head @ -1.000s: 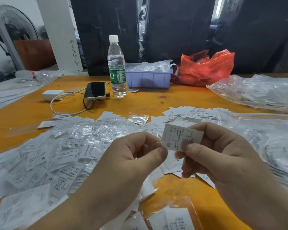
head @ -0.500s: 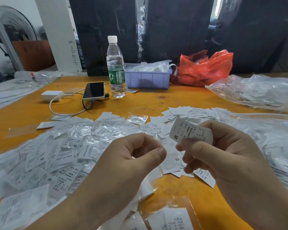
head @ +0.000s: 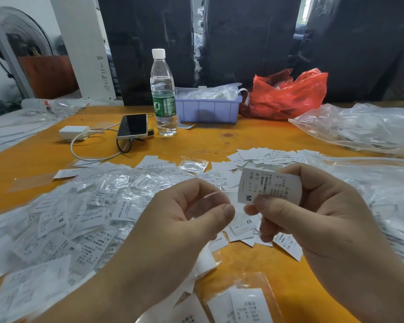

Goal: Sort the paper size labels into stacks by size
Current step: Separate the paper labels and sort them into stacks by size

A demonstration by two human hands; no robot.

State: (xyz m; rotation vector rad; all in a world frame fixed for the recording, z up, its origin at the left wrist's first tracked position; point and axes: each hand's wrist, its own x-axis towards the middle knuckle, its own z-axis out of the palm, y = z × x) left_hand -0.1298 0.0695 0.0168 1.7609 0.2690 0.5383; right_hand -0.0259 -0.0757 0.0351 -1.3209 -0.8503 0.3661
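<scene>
White paper, an M label (head: pixel 269 187), sat pinched between thumb and fingers of the right hand (head: pixel 313 213) above the orange table (head: pixel 219 143). The left hand (head: pixel 187 220) curled, seemingly pinching a clear plastic sleeve (head: pixel 210 194), above the heap of loose labels (head: pixel 79 217).

Garment packing workshop — label heap (head: pixel 63 220) on orange table (head: pixel 219 141), black-wrapped bundles (head: pixel 250 43) behind.

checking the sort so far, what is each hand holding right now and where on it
The right hand pinches a paper label marked M by its lower edge, thumb beside the M. The left hand pinches a small clear plastic sleeve at one end.
</scene>
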